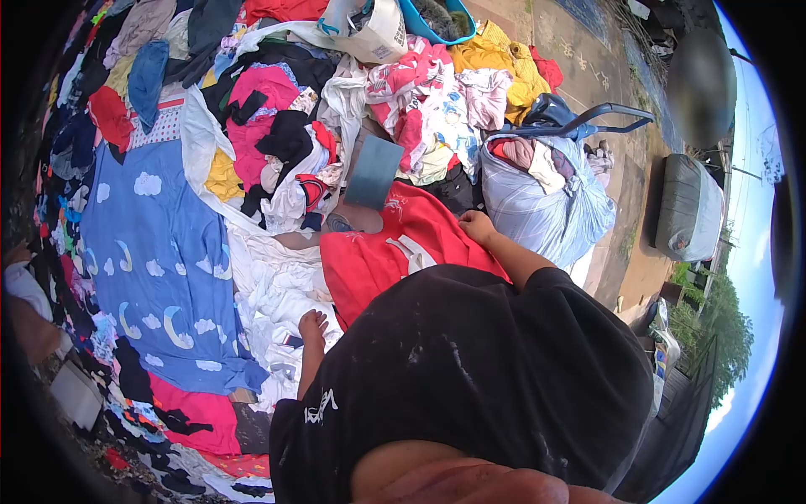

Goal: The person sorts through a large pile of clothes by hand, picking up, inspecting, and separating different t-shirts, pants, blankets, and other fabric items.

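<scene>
A red garment [369,261] with a white strap [410,252] lies spread in front of my body and over my lap. My right hand [477,228] is closed at its upper right edge, with the fingertips on the red fabric. My left hand [313,323] is held over white cloth [273,286], left of the red garment. Its fingers are loosely bent and apart, and nothing shows in them. Just beyond the red garment stands a dark grey-green flat panel [374,172].
Heaped clothes surround me. A blue cloud-print sheet [159,252] lies at left. A white sack stuffed with clothes [546,202] stands at right, beside a dark blue handle [609,118]. A white bag [369,34] and a blue tub [438,21] are behind. A covered vehicle [690,207] stands farther right.
</scene>
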A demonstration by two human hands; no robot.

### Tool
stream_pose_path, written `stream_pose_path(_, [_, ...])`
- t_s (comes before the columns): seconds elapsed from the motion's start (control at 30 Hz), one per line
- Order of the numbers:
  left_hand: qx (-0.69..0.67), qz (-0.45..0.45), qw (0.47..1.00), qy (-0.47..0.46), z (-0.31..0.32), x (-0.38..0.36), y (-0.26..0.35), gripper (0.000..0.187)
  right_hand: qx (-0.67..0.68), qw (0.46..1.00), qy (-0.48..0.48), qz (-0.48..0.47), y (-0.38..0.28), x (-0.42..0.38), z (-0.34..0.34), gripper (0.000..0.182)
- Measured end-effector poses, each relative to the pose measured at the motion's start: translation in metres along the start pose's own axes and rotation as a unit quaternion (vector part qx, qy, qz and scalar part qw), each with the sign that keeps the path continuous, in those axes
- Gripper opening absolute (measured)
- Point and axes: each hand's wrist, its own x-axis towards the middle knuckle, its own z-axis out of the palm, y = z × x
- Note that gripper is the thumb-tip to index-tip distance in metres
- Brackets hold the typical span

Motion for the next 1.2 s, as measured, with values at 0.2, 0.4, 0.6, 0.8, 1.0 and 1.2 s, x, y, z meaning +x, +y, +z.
stream_pose_path(0.2, [-0.049,0.051,0.997,0.037,0.026,0.035,0.031,0.034,0.005,0.992,0.110,-0.066,-0.019,0.079,-0.044,0.023])
stream_pose_path(0.4, [-0.110,0.083,0.983,0.119,0.078,0.039,0.049,0.034,-0.061,0.993,0.031,-0.095,-0.060,0.184,-0.082,0.027])
stream_pose_path(0.6, [-0.072,0.150,0.974,0.151,0.204,0.005,0.055,0.027,-0.220,0.951,-0.100,-0.192,-0.110,0.342,-0.087,0.027])
stream_pose_path(0.8, [0.088,0.210,0.974,0.000,0.342,0.043,0.082,0.022,-0.281,0.901,-0.115,-0.311,-0.182,0.441,-0.013,0.023])
stream_pose_path(1.0, [0.291,0.284,0.909,-0.094,0.415,0.142,0.060,0.031,-0.412,0.797,-0.139,-0.420,-0.235,0.484,0.159,0.037])
stream_pose_path(1.2, [0.313,0.285,0.883,-0.204,0.441,0.182,0.032,0.033,-0.565,0.610,-0.392,-0.395,-0.245,0.487,0.305,0.072])
